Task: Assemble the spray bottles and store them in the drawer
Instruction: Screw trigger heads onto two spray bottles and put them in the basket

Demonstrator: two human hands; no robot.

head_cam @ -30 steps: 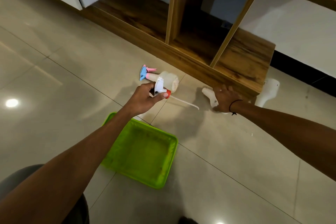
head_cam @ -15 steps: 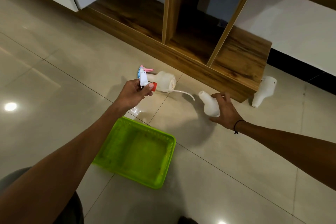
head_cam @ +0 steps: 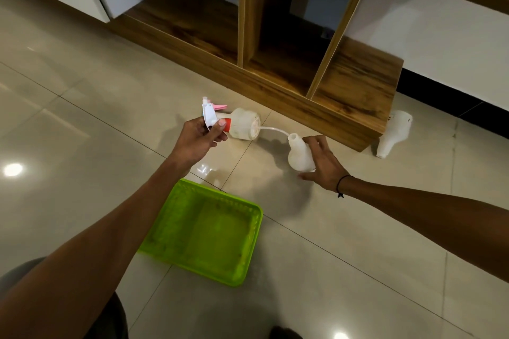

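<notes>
tiled floor [head_cam: 82, 107]: left grip [head_cam: 197, 139] pinches sprayer head [head_cam: 210, 117]; right grip [head_cam: 321, 162] half-hides bottle [head_cam: 298, 154].

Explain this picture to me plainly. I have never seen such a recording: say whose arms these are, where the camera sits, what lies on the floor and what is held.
No machine here: a person works with two bare hands, and one wide-angle camera on their head looks down at them. The left hand grips a white trigger sprayer head with a red collar; its thin white dip tube curves toward the mouth of a small white plastic bottle held in the right hand. On the tiled floor lie an assembled translucent bottle with a pink and blue sprayer, another white bottle without a sprayer beside the wooden shelf unit, and a bright green plastic tray.
</notes>
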